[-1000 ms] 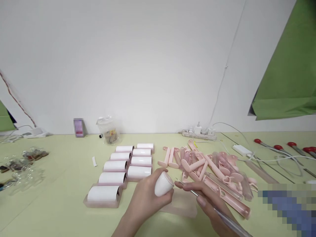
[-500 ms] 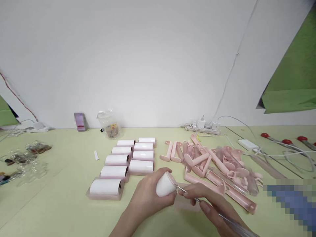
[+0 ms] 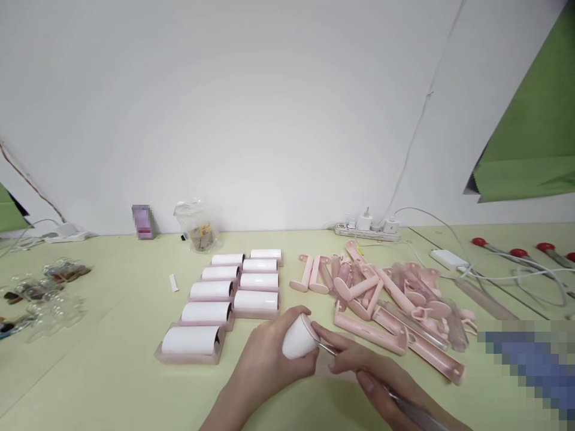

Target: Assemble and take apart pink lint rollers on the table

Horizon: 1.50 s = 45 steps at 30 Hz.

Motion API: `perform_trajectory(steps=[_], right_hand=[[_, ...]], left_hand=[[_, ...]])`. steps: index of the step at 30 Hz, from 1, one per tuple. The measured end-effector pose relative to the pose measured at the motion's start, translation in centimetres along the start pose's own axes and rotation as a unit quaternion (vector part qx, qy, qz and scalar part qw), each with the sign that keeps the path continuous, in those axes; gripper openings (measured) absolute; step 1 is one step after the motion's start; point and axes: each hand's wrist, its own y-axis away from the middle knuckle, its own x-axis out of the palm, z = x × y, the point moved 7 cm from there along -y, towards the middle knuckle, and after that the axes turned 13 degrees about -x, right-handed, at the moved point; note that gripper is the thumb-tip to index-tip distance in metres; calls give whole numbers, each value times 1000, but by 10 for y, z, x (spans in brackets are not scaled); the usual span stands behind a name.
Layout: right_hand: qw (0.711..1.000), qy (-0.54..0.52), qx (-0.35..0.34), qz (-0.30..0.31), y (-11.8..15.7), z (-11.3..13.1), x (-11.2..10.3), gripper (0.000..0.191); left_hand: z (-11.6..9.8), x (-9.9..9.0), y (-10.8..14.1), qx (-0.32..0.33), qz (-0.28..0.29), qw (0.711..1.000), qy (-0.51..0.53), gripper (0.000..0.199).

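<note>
In the middle of the head view my left hand (image 3: 269, 350) is wrapped round a white roll (image 3: 296, 339) with a pink round end, tilted toward the right. My right hand (image 3: 359, 365) grips a thin metal rod with a clear handle (image 3: 395, 398). The rod's tip touches the lower rim of the roll's pink end, and my right forefinger reaches to that same end. Left of my hands, white rolls (image 3: 205, 313) lie in two rows, each in a pinkish tray. A pile of pink plastic parts (image 3: 390, 293), some with clear covers, lies to the right.
At the back stand a power strip (image 3: 366, 233), a clear plastic bag (image 3: 197, 226) and a small purple box (image 3: 143, 222). Clear domed pieces (image 3: 56, 305) lie far left. Red-knobbed tools (image 3: 518, 254), cables and a white adapter (image 3: 449, 260) are at right. A white strip (image 3: 173, 283) lies left.
My right hand has shifted slightly left, and its forefinger now lies against the roll's pink end. The left hand still holds the roll; the view has turned a little.
</note>
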Motion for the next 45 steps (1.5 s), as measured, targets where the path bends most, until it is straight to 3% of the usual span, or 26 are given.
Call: perform_trajectory(steps=[4,10,12,15,19,22,26,30,35,40,42,45], right_hand=[[998,-1,-31,-60,2,2,7,28],[998,22,-22,-51,3,3,4,28],[999,36,1,-30,2,2,-4,28],[993,63,86,54,3,-12,-13,27],[981,20,156,115,5,-29,-18,29],[975,1,196,104,3,-37,-21,25],[971,63,232,-4,-6,-34,-45,20],[977,-37,203,-52,-14,-23,-57,22],[960,-152,208,-109,-10,-25,-65,28],[964,5,212,-162,-10,-24,-81,36],[966,50,202,-154,-13,-20,-82,31],[970,19,214,-111,-14,-19,-74,24]], left_hand=[[0,1,-1,-4,1,1000,-15,45],[-4,-2,2,-4,1,999,-53,46],[-6,-5,4,-9,-1,996,-94,45],[-9,-10,7,-10,14,987,-158,38],[-12,-14,5,-8,24,976,-217,34],[-11,-18,1,-2,17,973,-231,42],[-10,-21,-3,-16,23,974,-225,51],[-29,-21,-3,21,23,982,-186,42],[-59,-11,-3,112,45,990,-72,39],[-66,8,-1,141,90,986,19,45],[-63,17,-2,127,117,983,66,46],[-59,26,-7,108,132,974,147,45]])
